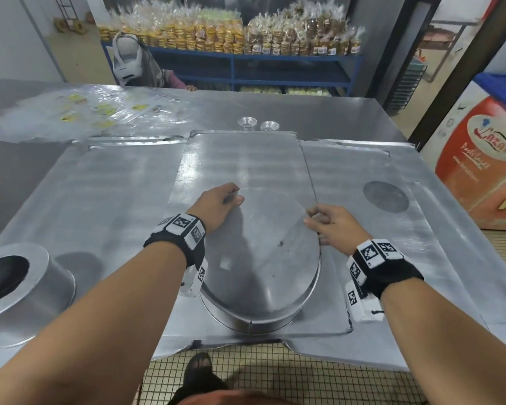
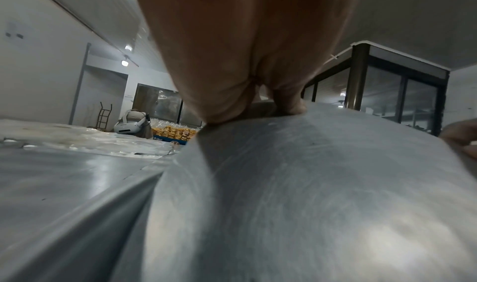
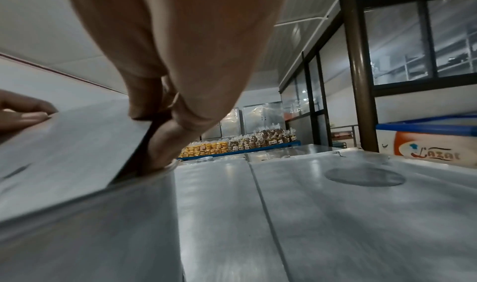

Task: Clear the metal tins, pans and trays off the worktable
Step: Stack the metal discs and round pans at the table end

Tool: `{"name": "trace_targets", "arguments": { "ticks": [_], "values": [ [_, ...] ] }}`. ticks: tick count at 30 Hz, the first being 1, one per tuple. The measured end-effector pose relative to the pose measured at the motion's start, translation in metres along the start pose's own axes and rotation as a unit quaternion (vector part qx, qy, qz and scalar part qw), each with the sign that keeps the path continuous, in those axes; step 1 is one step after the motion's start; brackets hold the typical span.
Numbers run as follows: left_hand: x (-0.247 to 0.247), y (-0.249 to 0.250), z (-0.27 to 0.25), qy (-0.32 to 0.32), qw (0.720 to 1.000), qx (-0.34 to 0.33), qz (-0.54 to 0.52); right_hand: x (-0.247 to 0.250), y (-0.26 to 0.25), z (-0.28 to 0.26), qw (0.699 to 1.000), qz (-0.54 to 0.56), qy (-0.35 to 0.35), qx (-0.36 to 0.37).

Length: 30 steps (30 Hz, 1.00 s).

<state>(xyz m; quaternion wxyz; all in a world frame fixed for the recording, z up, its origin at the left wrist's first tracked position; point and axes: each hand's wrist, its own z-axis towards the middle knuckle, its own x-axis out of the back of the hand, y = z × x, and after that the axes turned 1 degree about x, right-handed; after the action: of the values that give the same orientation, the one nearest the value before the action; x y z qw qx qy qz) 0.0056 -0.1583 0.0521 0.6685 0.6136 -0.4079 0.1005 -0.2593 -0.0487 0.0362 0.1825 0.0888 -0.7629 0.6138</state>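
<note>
The steel worktable ran back toward shelves of bagged biscuits; flat trays covered its near end; at the near edge sat a big round pan upside down, far rim tilted up; the left hand gripped that rim, thumb on top; the right hand pinched the opposite rim, fingers curled under; two small tins stood well behind.

Round pan on tray, tins behind it
</note>
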Motion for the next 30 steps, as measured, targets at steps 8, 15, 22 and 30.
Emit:
{"name": "trace_targets", "arguments": {
  "ticks": [8,15,22,30],
  "values": [
    [0.000,0.004,0.003,-0.061,0.997,0.019,0.045,0.006,0.001,0.003,0.994,-0.108,-0.029,0.014],
    [0.002,0.016,0.007,-0.064,0.989,0.020,0.133,-0.002,-0.006,0.004,0.994,-0.102,0.011,0.044],
    [-0.001,0.016,0.009,-0.074,0.982,0.006,0.175,-0.009,-0.014,0.006,0.981,-0.193,0.007,0.020],
    [0.003,0.021,0.012,-0.047,0.989,-0.018,0.140,-0.017,-0.011,0.008,0.974,-0.193,0.097,0.061]
  ]
}}
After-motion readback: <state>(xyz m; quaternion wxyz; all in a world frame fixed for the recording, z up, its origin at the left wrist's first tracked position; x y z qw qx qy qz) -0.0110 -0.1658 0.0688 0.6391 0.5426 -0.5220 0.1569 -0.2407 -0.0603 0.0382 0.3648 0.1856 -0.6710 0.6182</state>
